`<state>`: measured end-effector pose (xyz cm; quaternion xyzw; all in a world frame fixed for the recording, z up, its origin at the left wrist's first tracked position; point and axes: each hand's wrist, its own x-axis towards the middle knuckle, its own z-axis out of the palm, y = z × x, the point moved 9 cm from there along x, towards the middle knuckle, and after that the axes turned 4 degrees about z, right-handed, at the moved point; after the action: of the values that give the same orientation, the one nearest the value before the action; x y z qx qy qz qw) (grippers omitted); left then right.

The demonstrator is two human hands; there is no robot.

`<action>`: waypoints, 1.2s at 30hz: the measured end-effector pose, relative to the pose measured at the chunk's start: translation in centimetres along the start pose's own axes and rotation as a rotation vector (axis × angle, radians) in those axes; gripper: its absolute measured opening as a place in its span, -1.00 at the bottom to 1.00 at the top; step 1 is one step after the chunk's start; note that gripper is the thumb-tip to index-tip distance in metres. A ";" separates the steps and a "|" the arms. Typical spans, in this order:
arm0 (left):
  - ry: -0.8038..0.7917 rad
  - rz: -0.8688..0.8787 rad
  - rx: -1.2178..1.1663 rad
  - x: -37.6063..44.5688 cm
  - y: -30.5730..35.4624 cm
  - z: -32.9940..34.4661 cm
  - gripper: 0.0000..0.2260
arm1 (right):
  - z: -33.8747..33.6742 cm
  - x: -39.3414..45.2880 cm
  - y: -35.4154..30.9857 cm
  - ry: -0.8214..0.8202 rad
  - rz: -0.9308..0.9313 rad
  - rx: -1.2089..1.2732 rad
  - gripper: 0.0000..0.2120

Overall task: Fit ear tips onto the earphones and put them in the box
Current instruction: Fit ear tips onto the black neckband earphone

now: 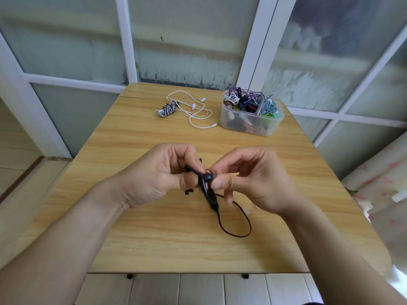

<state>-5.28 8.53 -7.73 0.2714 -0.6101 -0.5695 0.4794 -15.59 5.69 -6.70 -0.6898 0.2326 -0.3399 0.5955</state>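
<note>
Head view showed both hands, left hand [163,172] and right hand [248,179], pinching black wired earphones [206,183], tip hidden; clear plastic box [251,122] held tangled cables.

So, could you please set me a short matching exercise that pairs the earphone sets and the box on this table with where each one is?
Things:
1. black earphones
2. white earphones
3. striped earphones
4. plastic box

Places:
A. far right, full of cables
B. bundled at the far left
C. held between both hands
D. loose beside the box's left

Pairs: 1-C, 2-D, 3-B, 4-A
</note>
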 end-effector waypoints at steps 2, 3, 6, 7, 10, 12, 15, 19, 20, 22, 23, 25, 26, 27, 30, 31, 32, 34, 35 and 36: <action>-0.004 -0.007 -0.028 0.2 0.0 -0.1 -0.77 | -0.4 -0.2 -0.8 0.067 -0.074 -0.029 -0.89; -0.010 -0.011 -0.041 0.2 0.0 -0.2 -0.77 | -0.5 -0.4 -1.1 0.085 -0.099 -0.043 -0.89; -0.011 -0.018 -0.058 0.2 0.0 -0.3 -0.78 | -0.6 -0.8 -1.9 0.112 -0.168 -0.156 -0.81; -0.003 -0.020 -0.054 0.1 0.0 -0.5 -0.78 | -0.4 -0.8 -2.0 0.110 -0.181 -0.169 -0.78; 0.035 -0.020 -0.041 0.1 -0.1 -1.0 -0.76 | -0.1 -0.7 -1.5 0.095 -0.166 -0.118 -0.77; 0.066 -0.007 -0.086 0.1 -0.3 -1.2 -0.74 | -0.1 -0.5 -1.1 0.093 -0.144 -0.076 -0.78; 0.089 0.018 -0.229 0.1 -0.6 -0.9 -0.77 | -0.1 -0.3 -1.1 0.112 -0.164 -0.090 -0.75; 0.085 0.010 -0.481 0.3 -1.3 0.1 -0.79 | -0.3 -0.5 -2.3 0.178 -0.272 -0.181 -0.76; 0.092 0.009 -0.490 0.3 -1.4 0.2 -0.79 | -0.4 -0.5 -2.5 0.193 -0.279 -0.196 -0.78; 0.142 0.016 -0.407 0.4 -1.2 -0.3 -0.76 | -0.5 -0.7 -2.3 0.215 -0.245 -0.164 -0.84; 0.180 0.037 -0.324 0.3 -0.9 -0.6 -0.76 | -0.5 -0.8 -2.1 0.221 -0.219 -0.119 -0.86; 0.239 0.095 -0.109 0.1 0.4 -1.0 -0.82 | -0.5 -0.8 -1.4 0.218 -0.161 -0.034 -0.86; 0.269 0.113 0.010 0.1 0.9 -1.3 -0.82 | -0.5 -0.7 -0.9 0.206 -0.126 -0.001 -0.87; 0.295 0.128 0.124 0.0 1.4 -1.4 -0.81 | -0.5 -0.6 -0.5 0.188 -0.088 0.041 -0.85; 0.323 0.175 0.369 0.0 2.7 -1.2 -0.77 | -0.2 -0.3 0.9 0.114 0.053 0.198 -0.84; 0.328 0.182 0.431 -0.1 2.9 -1.2 -0.73 | -0.2 -0.2 1.3 0.097 0.104 0.224 -0.87; 0.334 0.185 0.484 -0.2 3.0 -1.2 -0.69 | -0.2 -0.1 1.6 0.084 0.151 0.228 -0.89; 0.350 0.184 0.567 -0.6 2.9 -1.4 -0.65 | -0.4 0.1 2.1 0.060 0.221 0.201 -0.87; 0.357 0.184 0.613 -0.7 2.8 -1.6 -0.65 | -0.4 0.2 2.4 0.051 0.244 0.195 -0.86; 0.356 0.191 0.663 -0.8 2.9 -1.6 -0.65 | -0.5 0.3 2.5 0.046 0.259 0.187 -0.84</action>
<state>-2.86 9.14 -5.41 0.4481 -0.6909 -0.2383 0.5148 -15.52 4.69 -9.09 -0.5875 0.3004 -0.2963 0.6906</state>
